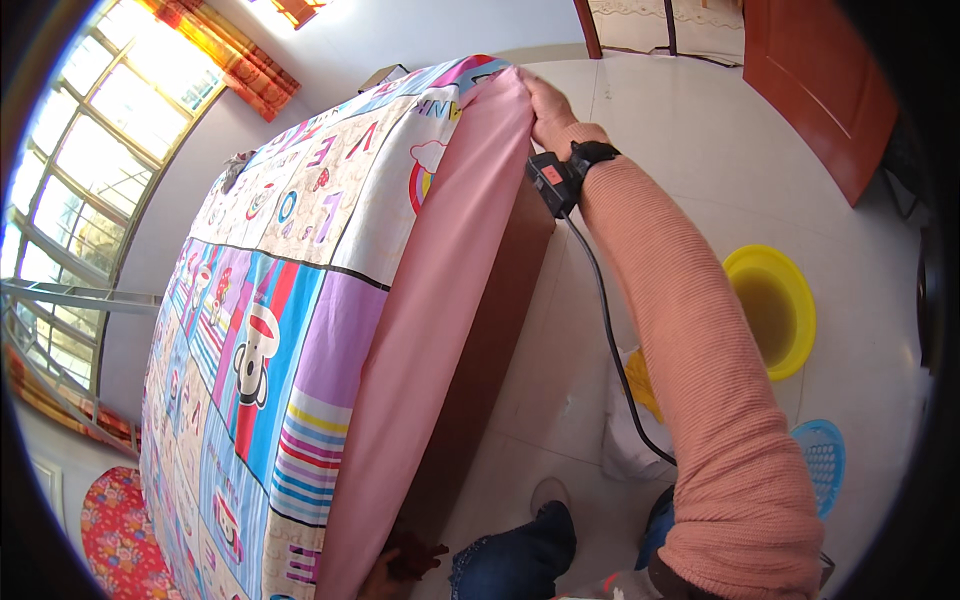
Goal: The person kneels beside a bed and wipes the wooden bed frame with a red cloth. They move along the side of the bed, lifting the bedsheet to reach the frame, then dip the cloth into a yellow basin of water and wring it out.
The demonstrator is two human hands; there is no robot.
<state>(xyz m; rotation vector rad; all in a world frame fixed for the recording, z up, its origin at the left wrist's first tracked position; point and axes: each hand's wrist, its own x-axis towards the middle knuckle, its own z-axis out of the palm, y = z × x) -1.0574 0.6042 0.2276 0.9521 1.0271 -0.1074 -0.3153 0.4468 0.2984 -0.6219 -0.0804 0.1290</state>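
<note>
A patchwork-print bed sheet (300,300) with cartoon dogs, letters and stripes covers a bed. Its plain pink border (442,285) hangs down the near side. At the far corner, my right hand (551,109) grips the edge of that border, its fingertips partly hidden in the cloth. A black device (553,184) with a cable is strapped to the right wrist. Low in the picture, my left hand (381,576) is in shadow by the pink border, mostly hidden. A dark red cloth-like thing (416,553) lies against its fingers; its hold is unclear.
The brown bed side (480,382) drops to the tiled floor (652,127). A yellow basin (801,330) of murky water and a blue perforated plastic item (821,457) stand right. White cloth (630,442) lies near my feet. An orange-brown door (817,82) stands beyond.
</note>
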